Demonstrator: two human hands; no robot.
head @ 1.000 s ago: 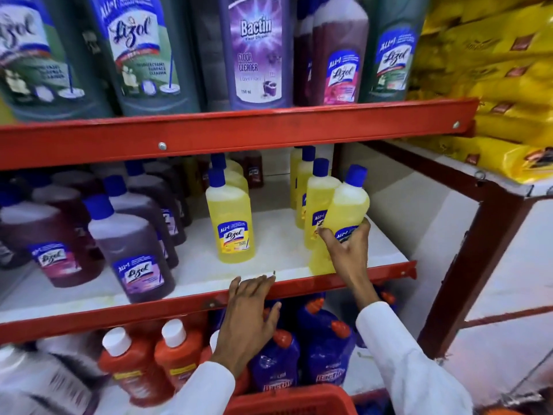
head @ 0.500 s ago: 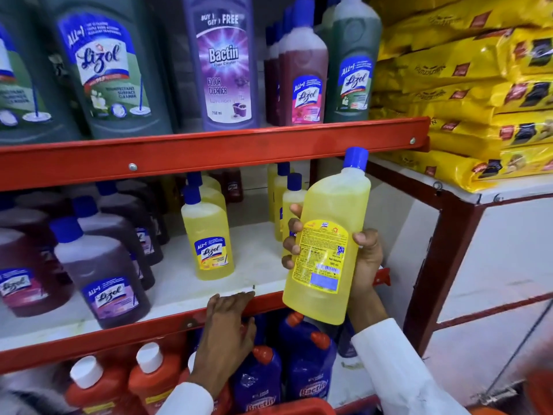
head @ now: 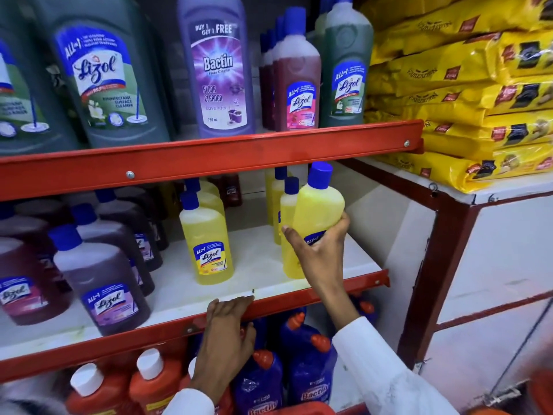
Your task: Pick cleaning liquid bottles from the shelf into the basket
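My right hand grips a yellow Lizol bottle with a blue cap. It holds the bottle tilted just above the right end of the middle shelf, front label towards me. More yellow bottles stand behind it, and another stands to its left. My left hand lies flat on the red front lip of that shelf and holds nothing. The red basket rim shows at the bottom edge, below my arms.
Dark purple Lizol bottles fill the shelf's left side. Large green, purple and maroon bottles stand on the upper shelf. Blue Bactin bottles and orange bottles sit on the bottom shelf. Yellow packets are stacked at the right.
My right hand lifted the yellow bottle off the shelf and out towards me, back label showing. Now the bottle is back over the shelf's right end, still held. My left hand stayed on the lip.
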